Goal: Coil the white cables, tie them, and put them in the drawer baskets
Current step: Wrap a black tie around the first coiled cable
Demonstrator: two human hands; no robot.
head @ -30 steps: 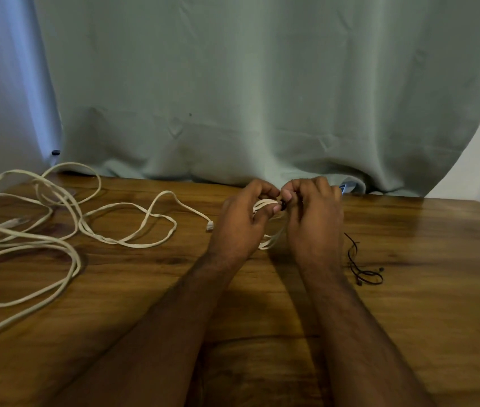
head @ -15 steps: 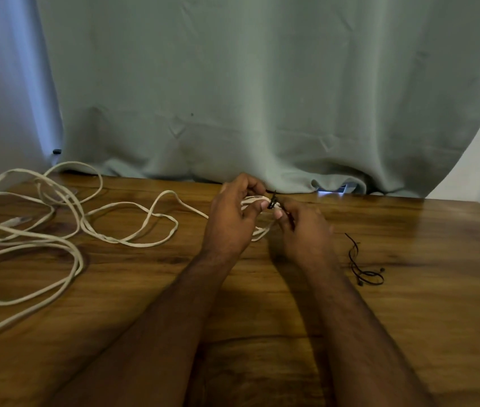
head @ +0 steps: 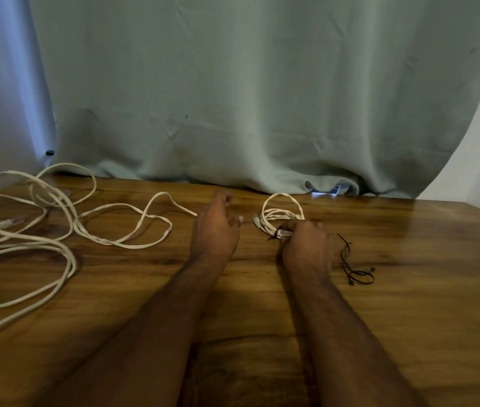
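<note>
A small coiled white cable [head: 280,214] lies on the wooden table [head: 409,289] in the middle, bound at its near end by a dark tie [head: 274,235]. My right hand [head: 306,248] grips the coil at that bound end. My left hand [head: 214,227] hovers just left of the coil, fingers loosely curled, holding nothing. A long loose white cable [head: 42,230] sprawls in loops over the left part of the table, its end reaching toward my left hand.
Loose black ties [head: 356,268] lie on the table right of my right hand. A grey-green curtain [head: 247,98] hangs along the table's far edge. No drawer or basket is in view.
Both hands were together at the coil, working the tie. My left hand has let go and moved left. My right hand has moved the tied coil right and down to the table.
</note>
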